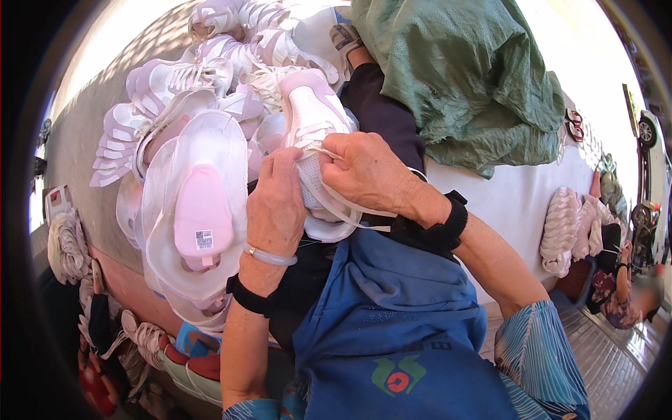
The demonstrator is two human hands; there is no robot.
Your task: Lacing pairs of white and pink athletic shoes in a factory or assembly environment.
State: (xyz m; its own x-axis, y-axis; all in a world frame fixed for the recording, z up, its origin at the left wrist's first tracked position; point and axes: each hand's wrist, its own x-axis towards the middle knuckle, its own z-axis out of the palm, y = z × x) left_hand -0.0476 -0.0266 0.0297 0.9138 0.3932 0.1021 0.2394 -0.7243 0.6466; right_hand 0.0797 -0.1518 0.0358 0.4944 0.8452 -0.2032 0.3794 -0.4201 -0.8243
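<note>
A white and pale pink sneaker lies across my lap, toe pointing away from me. My left hand grips the sneaker's near left side, thumb and fingertips pinched at the lacing. Across the tongue, my right hand is closed on a white shoelace, whose loose end trails down past the heel. The exact spot where its fingertips meet the lace is partly hidden. To the left stands a stack of translucent plastic shoe trays, the top one holding a pink insole-shaped piece with a printed label.
Many similar sneakers are heaped beyond the trays. A green woven sack bulges at the far right. A blue apron covers my lap. Other people sit at both sides; bundled shoes lie near a person at right.
</note>
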